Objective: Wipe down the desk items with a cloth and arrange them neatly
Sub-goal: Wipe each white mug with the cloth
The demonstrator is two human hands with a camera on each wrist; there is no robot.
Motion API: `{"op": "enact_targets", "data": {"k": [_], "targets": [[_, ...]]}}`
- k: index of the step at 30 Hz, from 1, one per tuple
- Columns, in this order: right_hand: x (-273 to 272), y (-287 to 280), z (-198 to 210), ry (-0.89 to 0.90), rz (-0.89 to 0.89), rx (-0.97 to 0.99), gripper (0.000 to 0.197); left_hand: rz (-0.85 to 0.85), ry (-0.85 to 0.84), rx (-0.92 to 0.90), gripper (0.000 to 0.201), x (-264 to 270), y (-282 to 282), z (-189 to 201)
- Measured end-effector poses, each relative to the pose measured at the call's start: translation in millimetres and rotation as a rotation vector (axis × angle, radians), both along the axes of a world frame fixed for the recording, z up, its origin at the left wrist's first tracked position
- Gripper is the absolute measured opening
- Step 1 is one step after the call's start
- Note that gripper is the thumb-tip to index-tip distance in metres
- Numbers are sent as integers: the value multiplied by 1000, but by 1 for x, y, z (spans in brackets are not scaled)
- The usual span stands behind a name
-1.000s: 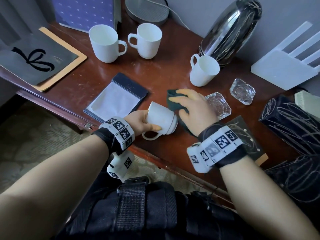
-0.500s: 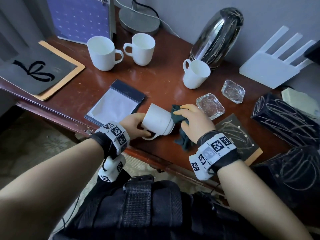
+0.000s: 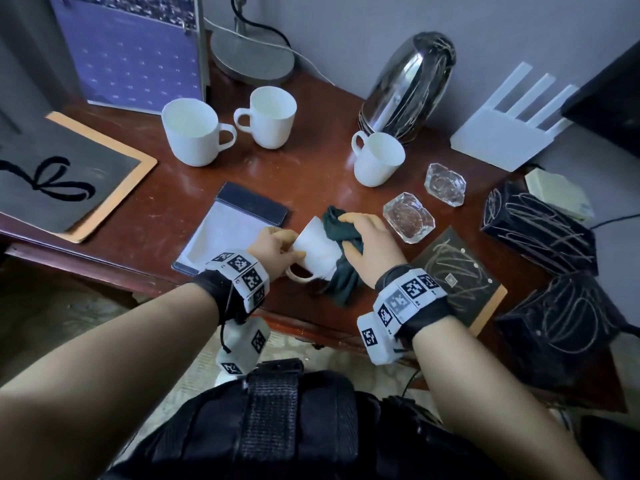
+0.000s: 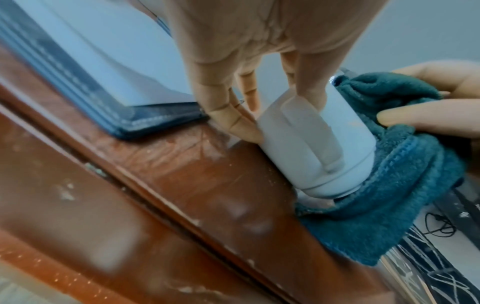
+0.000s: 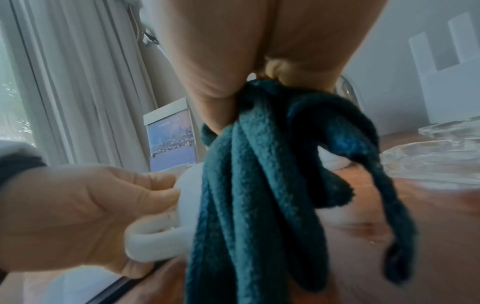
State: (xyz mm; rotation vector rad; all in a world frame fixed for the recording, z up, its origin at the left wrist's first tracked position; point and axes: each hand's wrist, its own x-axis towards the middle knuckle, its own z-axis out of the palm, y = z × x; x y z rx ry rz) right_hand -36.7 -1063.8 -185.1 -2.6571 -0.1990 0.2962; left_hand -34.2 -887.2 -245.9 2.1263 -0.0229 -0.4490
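Observation:
My left hand (image 3: 273, 247) grips a white mug (image 3: 317, 252) tipped on its side just above the desk's front edge, handle pointing down toward me. The left wrist view has the fingers (image 4: 233, 115) curled round the mug (image 4: 309, 148). My right hand (image 3: 367, 247) holds a bunched dark teal cloth (image 3: 341, 237) against the mug's far side; loose folds of the cloth (image 5: 259, 195) hang down onto the desk. In the right wrist view the mug (image 5: 187, 197) is mostly hidden behind the cloth.
Three more white mugs (image 3: 192, 133) (image 3: 272, 116) (image 3: 377, 159) stand behind. A notepad (image 3: 235, 226) lies left of the hands, two glass dishes (image 3: 408, 216) (image 3: 445, 183) to the right. A chrome kettle (image 3: 408, 88), router (image 3: 502, 133), dark boxes (image 3: 540, 230) and a card (image 3: 457, 275) crowd the right.
The right hand slid the cloth from the mug's mouth round onto its upper side. The mug tilted more and moved slightly toward the desk's front edge in the left hand.

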Motion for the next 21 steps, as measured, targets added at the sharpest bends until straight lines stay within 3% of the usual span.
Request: {"op": "enact_targets", "data": {"k": [4, 6, 9, 14, 17, 21], "targets": [[8, -4, -2, 10, -22, -17, 41, 26, 151, -169, 17, -2, -2, 2], [13, -6, -3, 25, -23, -37, 40, -34, 232, -305, 40, -5, 0, 5], [20, -10, -4, 85, 30, -89, 40, -104, 256, -285, 60, -5, 1, 6], [35, -17, -4, 200, -2, 61, 33, 4, 177, -326, 57, 3, -3, 4], [45, -25, -5, 167, 36, 2, 31, 54, 185, -360, 63, 7, -9, 0], [52, -25, 2, 24, 116, 115, 36, 19, 164, -270, 71, 9, -18, -2]]}}
